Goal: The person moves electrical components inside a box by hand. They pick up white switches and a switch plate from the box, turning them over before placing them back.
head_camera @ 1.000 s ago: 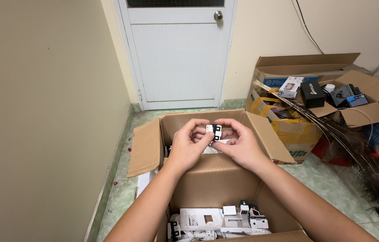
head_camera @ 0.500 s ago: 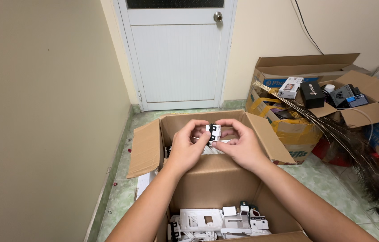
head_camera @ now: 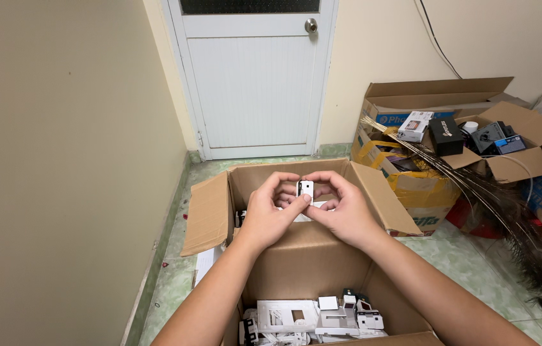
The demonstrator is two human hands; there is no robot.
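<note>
Both of my hands are raised over an open cardboard box (head_camera: 210, 211) on the floor. Between the fingertips of my left hand (head_camera: 269, 213) and my right hand (head_camera: 342, 209) sits a small white plastic part (head_camera: 305, 189) with a dark edge, held upright. The thumbs and forefingers of both hands pinch it from either side. Down in the near end of the box lie several white and black plastic parts (head_camera: 319, 315), among them a flat white plate with a rectangular opening.
A beige wall runs along my left. A white door (head_camera: 255, 74) stands shut ahead. To the right sit more open cardboard boxes (head_camera: 434, 106) stuffed with small packages, with a bundle of long feathers (head_camera: 514, 224) trailing over the green tiled floor.
My hands have stayed together over the box. The small white part has turned a little between my fingers; nothing else has moved.
</note>
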